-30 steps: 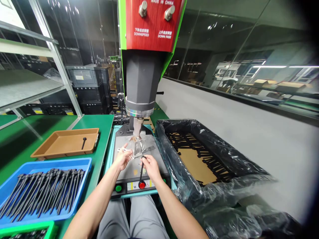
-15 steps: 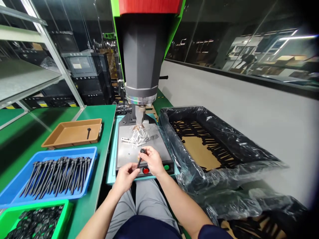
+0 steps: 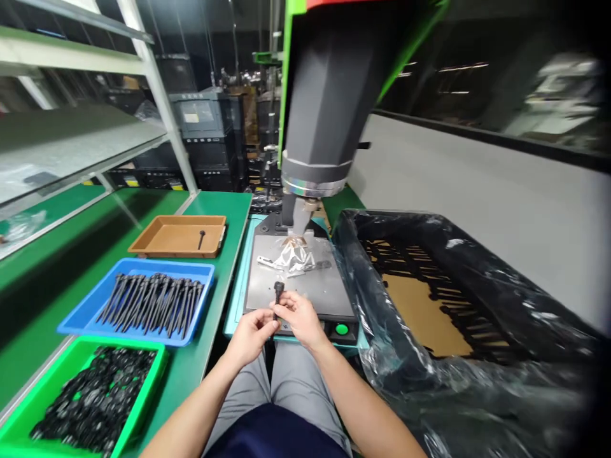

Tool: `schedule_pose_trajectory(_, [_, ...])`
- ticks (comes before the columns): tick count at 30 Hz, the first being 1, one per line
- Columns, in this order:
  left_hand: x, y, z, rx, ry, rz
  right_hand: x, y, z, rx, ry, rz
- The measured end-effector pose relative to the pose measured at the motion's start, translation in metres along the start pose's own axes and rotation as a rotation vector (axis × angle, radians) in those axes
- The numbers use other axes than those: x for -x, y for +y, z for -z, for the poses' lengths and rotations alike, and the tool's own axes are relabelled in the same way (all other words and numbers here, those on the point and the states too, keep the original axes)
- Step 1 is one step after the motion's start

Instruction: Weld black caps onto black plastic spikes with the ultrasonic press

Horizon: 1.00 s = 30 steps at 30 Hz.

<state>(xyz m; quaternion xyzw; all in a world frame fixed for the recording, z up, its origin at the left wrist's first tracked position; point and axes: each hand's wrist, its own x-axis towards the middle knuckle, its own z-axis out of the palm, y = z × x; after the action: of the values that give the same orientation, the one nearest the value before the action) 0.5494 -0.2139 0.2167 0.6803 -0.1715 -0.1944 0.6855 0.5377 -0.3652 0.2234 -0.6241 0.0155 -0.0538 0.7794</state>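
Note:
A black rod-shaped part with a thick head (image 3: 279,289) stands nearly upright between my hands, head at the top. My left hand (image 3: 252,333) pinches its lower end. My right hand (image 3: 298,316) grips the shaft just below the head, its fingers partly covering it. Both hands are over the front edge of the machine's metal plate (image 3: 262,294). On that plate, under the press head (image 3: 302,216), lies a fixture (image 3: 296,256) wrapped in shiny clear film. A green button (image 3: 342,329) sits right of my right hand.
On the green bench at left stand a brown tray (image 3: 143,245) with one black part, a blue tray (image 3: 76,326) of similar rods, and a green bin (image 3: 160,359) of small black rings. A plastic-lined box (image 3: 382,331) at right holds black parts around cardboard (image 3: 420,312).
The view has swung left, so the machine and trays appear farther right. The black part has turned more upright, and my right hand has slid from its head down to the shaft.

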Motion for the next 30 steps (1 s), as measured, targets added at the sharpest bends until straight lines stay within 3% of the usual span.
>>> schedule_pose_trajectory(4, [0.018, 0.011, 0.012, -0.098, 0.024, -0.013, -0.001, 0.010, -0.014, 0.070, -0.066, -0.024])
schedule_pose_trajectory(7, [0.035, 0.022, 0.040, -0.277, 0.111, -0.024, -0.003, 0.015, -0.021, 0.082, -0.141, -0.047])
schedule_pose_trajectory(10, [0.051, 0.034, 0.088, -0.512, 0.298, -0.034, -0.002, 0.019, -0.020, 0.075, -0.133, -0.092])
schedule_pose_trajectory(13, [0.056, 0.038, 0.145, -0.753, 0.482, 0.076, 0.001, 0.025, -0.013, 0.070, -0.117, -0.130])
schedule_pose_trajectory(17, [0.046, 0.023, 0.199, -0.936, 0.551, 0.297, 0.007, 0.031, -0.008, 0.077, -0.122, -0.153])
schedule_pose_trajectory(19, [0.038, 0.010, 0.210, -0.948, 0.532, 0.331, 0.009, 0.031, -0.006, 0.073, -0.129, -0.172])
schedule_pose_trajectory(23, [0.029, -0.014, 0.214, -0.980, 0.511, 0.365, 0.017, 0.029, 0.004, 0.082, -0.085, -0.204])
schedule_pose_trajectory(30, [0.027, -0.024, 0.216, -1.042, 0.480, 0.358, 0.043, 0.040, 0.044, 0.160, 0.070, -0.199])
